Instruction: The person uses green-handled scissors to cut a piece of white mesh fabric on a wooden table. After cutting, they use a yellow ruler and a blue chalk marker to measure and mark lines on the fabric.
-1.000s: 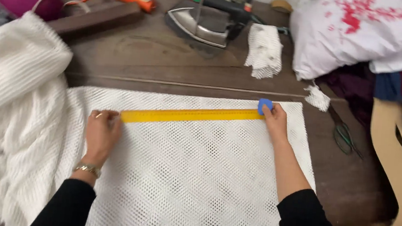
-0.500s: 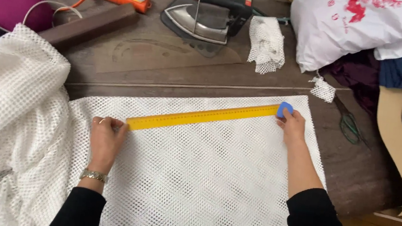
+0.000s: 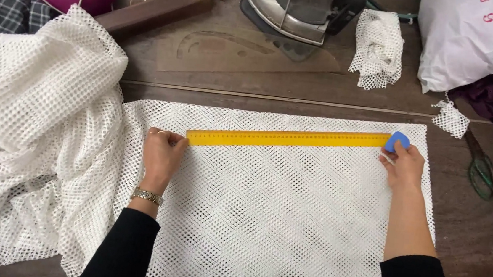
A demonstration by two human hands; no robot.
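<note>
A white mesh fabric [image 3: 275,218] lies flat on a dark wooden table [image 3: 263,80]. Across its upper part lies a long yellow ruler [image 3: 288,139]. My left hand [image 3: 162,152] rests on the fabric and its fingertips touch the ruler's left end. My right hand [image 3: 403,165] pinches a small blue piece of tailor's chalk [image 3: 398,141] at the ruler's right end, tip on the mesh. A watch sits on my left wrist.
More mesh is heaped at the left [image 3: 29,113]. An iron [image 3: 299,9] stands at the back, a mesh scrap [image 3: 378,49] beside it, a white bag [image 3: 475,39] at the right. Scissors [image 3: 481,171] lie near the right edge. A clear curve template [image 3: 236,51] lies behind the fabric.
The view has tilted down and closer. Both hands stay at the ruler's ends, and the ruler now lies nearly level across the mesh.
</note>
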